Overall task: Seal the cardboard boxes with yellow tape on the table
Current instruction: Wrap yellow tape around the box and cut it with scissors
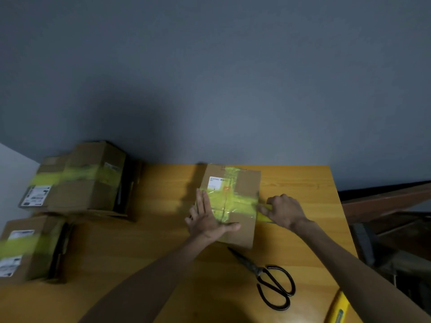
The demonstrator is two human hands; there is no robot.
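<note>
The left hand [207,217], fingers straight and together, is pressing the light, stiff brown cardboard box [245,183] onto the orange wooden table [151,229]. The right hand [284,210] is pinching limp yellow tape [264,216], seemingly taut, at the box's right edge.

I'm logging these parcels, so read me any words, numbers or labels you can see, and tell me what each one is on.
No text here can be read.
White label on the centre box: print too small to read.
Shipping label on the far left box: blurred.
Upper label and lower label on the near left box: motion-blurred.
Small mark on the yellow object at the bottom right: unreadable.
</note>
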